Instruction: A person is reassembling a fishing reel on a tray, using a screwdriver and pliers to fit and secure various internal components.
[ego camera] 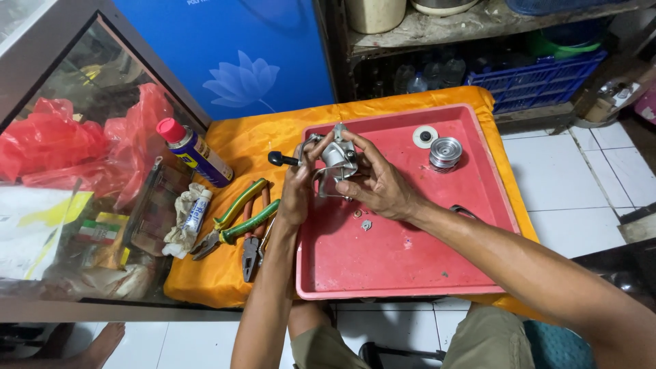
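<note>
A silver fishing reel body with a black-knobbed handle is held over the red tray. My left hand grips its left side near the handle. My right hand wraps the right side, fingers on top of the reel. In the tray lie a silver spool, a round white washer, and small metal parts just below my hands.
The tray sits on an orange cloth. Left of it lie green-handled pliers, a second plier, a small tube on a rag and a spray can. A glass cabinet stands left, blue crates behind.
</note>
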